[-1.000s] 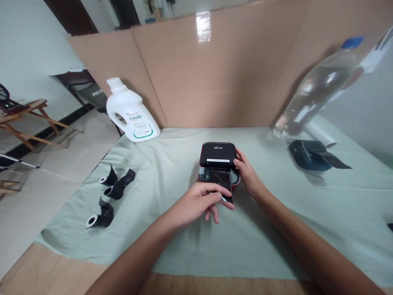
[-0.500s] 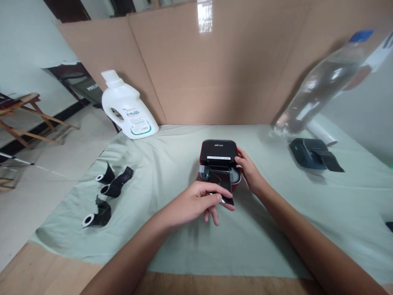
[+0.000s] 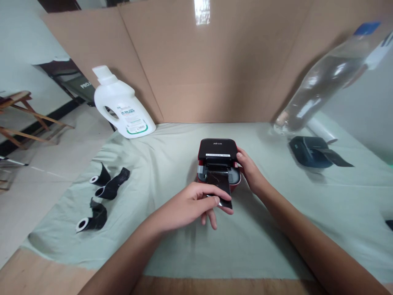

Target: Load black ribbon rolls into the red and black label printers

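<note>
A small black and red box-shaped device (image 3: 218, 152) stands on the pale green cloth (image 3: 172, 155) in the middle. A glossy black strip (image 3: 220, 184) runs out of its front slot toward me. My left hand (image 3: 192, 205) pinches the near end of that strip between thumb and fingers. My right hand (image 3: 249, 172) rests against the device's right side, fingers curled on its edge.
A white detergent jug (image 3: 120, 107) stands at the back left. Three black rolls with white cores (image 3: 101, 192) lie at the left. A clear bottle with a blue cap (image 3: 325, 78) leans at the back right, above a dark pouch (image 3: 311, 151). A cardboard screen (image 3: 196, 65) closes the back.
The view has shifted slightly; both hands keep their places on the strip and the device. The strip looks barely changed in length.
</note>
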The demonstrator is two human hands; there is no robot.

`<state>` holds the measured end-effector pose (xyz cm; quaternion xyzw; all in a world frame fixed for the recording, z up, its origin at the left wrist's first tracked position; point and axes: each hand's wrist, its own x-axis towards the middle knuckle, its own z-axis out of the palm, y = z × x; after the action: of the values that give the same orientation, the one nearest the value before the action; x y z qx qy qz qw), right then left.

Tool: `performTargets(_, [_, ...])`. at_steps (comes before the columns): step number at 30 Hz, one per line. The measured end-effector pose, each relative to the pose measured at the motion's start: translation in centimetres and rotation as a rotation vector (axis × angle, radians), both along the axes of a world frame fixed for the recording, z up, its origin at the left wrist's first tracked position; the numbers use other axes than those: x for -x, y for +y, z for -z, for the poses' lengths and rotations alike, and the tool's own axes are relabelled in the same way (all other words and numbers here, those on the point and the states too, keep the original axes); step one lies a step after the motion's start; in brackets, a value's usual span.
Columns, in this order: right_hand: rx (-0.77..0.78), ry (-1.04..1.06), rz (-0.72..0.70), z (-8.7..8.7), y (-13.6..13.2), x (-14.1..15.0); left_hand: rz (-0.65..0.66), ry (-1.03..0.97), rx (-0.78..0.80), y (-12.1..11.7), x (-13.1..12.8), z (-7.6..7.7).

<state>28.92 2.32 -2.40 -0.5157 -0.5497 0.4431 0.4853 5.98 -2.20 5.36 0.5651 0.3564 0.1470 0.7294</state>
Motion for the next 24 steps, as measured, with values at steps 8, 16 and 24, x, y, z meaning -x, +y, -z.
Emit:
performTargets(8, [0.024, 0.166, 0.019, 1.9, 0.6, -0.2, 0.046, 0.041, -0.015, -0.1, 0.6, -0.2])
performTargets(16, [-0.003, 0.147, 0.073, 2.5, 0.2, 0.6, -0.564, 0.154, -0.246, 4.1, 1.2, 1.8])
performTargets(24, [-0.019, 0.123, 0.103, 2.5, -0.1, 1.0, -0.552, 0.030, 0.001, 6.0, -0.3, 6.0])
